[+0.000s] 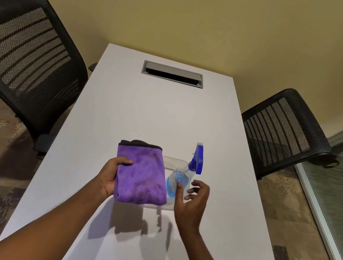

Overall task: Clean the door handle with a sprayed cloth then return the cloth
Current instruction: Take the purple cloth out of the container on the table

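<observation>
We hold the folded purple cloth (142, 174) flat in our left hand (108, 176) above the white table (146, 115), while our right hand (192, 202), fingers spread wide, reaches beside the spray bottle (183, 176) standing in a clear tray (171, 163).

The left hand (110, 176) held a folded purple cloth (141, 174) (dark trim along its far edge) above the white table (147, 108). The right hand (192, 199), fingers spread, reached around a spray bottle (183, 176) with a blue trigger, perhaps touching it. A clear container (172, 162) sat beneath.
</observation>
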`<move>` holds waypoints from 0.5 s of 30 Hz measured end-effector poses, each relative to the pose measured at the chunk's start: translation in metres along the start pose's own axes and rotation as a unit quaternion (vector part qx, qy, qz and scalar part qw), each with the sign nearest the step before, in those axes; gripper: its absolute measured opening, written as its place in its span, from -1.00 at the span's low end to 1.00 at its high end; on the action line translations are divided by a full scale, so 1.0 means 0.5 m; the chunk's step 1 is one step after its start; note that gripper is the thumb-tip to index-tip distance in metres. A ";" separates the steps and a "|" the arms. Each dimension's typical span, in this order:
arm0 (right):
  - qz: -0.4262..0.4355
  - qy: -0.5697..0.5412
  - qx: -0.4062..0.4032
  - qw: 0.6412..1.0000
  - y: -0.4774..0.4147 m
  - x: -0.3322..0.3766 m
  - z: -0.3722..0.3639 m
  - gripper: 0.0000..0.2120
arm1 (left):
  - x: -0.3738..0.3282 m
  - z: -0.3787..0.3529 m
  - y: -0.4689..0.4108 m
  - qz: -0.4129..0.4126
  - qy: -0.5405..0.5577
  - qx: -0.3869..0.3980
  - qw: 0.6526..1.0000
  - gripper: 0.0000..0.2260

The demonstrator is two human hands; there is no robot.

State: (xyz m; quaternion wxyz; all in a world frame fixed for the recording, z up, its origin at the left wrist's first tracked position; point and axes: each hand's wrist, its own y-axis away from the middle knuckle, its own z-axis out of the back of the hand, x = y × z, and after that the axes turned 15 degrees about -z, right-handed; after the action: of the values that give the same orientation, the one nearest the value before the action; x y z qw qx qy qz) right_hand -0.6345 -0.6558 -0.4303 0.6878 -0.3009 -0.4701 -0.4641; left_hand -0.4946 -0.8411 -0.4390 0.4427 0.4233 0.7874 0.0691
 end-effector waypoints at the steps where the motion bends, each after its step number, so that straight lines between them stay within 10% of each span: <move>1: -0.006 0.007 -0.008 1.000 -0.015 -0.001 0.001 -0.61 | 0.000 -0.001 0.001 -0.002 -0.001 0.002 1.000 -0.67; 15: -0.091 -0.011 0.136 0.986 -0.125 0.004 -0.025 -0.32 | -0.021 -0.005 0.011 -0.003 -0.012 0.018 1.000 -0.61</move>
State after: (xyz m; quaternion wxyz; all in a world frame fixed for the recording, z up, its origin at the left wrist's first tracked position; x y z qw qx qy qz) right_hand -0.6870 -0.6915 -0.4345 0.6717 -0.1658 -0.5621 -0.4532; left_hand -0.4903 -0.8445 -0.4283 0.4447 0.4297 0.7844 0.0479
